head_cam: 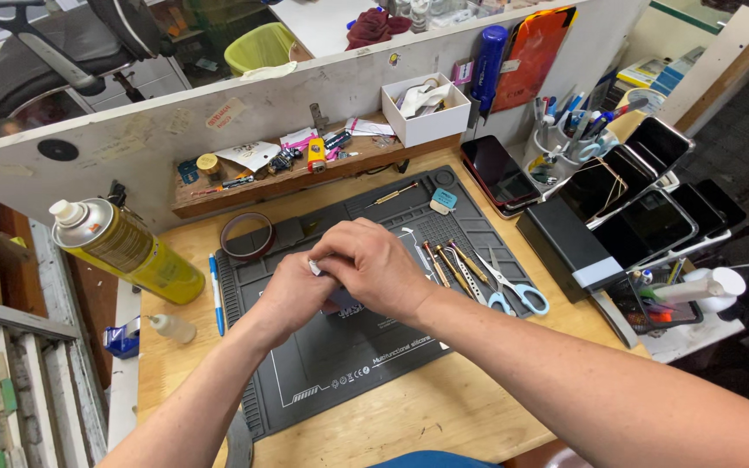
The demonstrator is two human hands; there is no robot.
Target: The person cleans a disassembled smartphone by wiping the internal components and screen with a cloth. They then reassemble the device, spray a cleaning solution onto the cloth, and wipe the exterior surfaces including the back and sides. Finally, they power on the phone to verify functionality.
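Observation:
Both hands meet over the dark grey work mat on the wooden desk. My right hand lies over my left hand, and the fingers of both close on a small flat object with a white corner showing between them. Most of that object is hidden under the fingers, so I cannot tell what it is. To the right of the hands, on the mat, lie several thin metal tools and blue-handled scissors.
A yellow spray can lies at the left, with a small dropper bottle and a blue pen near it. A tape roll sits at the mat's far left corner. Several phones, a pen cup and a white box crowd the right and back.

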